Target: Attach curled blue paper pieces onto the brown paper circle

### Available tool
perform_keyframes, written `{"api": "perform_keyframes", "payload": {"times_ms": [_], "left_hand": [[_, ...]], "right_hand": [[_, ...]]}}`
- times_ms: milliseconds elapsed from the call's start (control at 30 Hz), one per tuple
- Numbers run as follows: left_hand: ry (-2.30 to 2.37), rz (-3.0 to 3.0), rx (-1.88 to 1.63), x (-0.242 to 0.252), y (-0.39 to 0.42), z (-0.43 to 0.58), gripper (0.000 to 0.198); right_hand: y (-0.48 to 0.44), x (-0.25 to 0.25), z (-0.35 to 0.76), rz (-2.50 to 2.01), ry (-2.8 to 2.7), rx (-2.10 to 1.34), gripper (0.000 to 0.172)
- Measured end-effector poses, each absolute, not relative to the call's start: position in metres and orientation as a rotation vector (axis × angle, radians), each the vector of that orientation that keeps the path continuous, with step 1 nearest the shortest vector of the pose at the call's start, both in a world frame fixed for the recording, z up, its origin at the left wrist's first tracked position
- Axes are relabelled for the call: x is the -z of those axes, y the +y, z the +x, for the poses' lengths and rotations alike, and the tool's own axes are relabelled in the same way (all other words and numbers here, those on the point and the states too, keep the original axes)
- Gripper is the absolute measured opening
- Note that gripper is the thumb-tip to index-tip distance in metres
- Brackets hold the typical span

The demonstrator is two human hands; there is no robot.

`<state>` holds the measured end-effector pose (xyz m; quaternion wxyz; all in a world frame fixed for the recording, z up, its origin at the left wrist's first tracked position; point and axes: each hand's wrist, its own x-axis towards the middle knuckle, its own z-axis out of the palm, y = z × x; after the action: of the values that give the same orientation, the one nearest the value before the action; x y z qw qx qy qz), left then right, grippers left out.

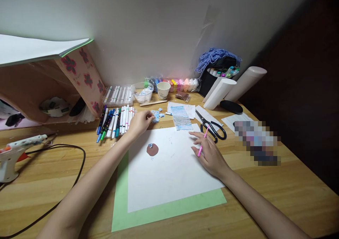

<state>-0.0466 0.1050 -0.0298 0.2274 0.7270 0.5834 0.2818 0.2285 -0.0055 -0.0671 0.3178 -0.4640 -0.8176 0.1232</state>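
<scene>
Observe brown disc [153, 151] on the white sheet [159, 182], toward its upper left. Note roughly round outline, flat look, even dull brown colour. Find one small blue-and-white scrap [150, 145] on the disc near its upper edge, with a crumpled look. See pale blue specks just below the disc and more to its right, on bare paper.

Record left hand [141, 121] beyond the sheet's far edge, with thumb and fingertips drawn together at the torn blue scraps [158, 115]. Cannot tell from this angle whether the grip has a piece pinched in it. Describe scraps as ragged, pale blue and white, in a loose cluster.

Record right hand [210, 154] over the sheet's right side, with grip closed around a slim pink tool [200, 149], slanted across the fingers.

Log blue-streaked paper [181, 118] at the sheet's far edge, with coloring in uneven strokes; just right of it, black-handled scissors [205, 121]. Note green sheet [169, 210] under the white one, on the wooden surface [251, 200].
</scene>
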Motion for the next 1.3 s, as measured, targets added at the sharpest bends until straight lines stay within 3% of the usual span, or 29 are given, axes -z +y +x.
{"api": "perform_keyframes", "payload": {"times_ms": [200,400,500,1300], "left_hand": [[1.409,1.837,-0.818,0.014,0.083,-0.035,0.019],[1.176,1.635,-0.903,0.005,0.035,-0.009,0.012],[1.142,1.733,-0.913,0.004,0.019,-0.004,0.011],[1.138,1.522,-0.868,0.004,0.015,0.015,0.014]], "right_hand": [[-0.011,0.056,0.222,-1.23,-1.886,-0.572,0.006],[-0.002,0.026,0.18,-1.159,-1.296,-1.19,0.032],[0.005,0.021,0.162,-1.155,-1.249,-1.303,0.038],[0.008,0.019,0.185,-1.051,-1.536,-0.993,0.029]]}}
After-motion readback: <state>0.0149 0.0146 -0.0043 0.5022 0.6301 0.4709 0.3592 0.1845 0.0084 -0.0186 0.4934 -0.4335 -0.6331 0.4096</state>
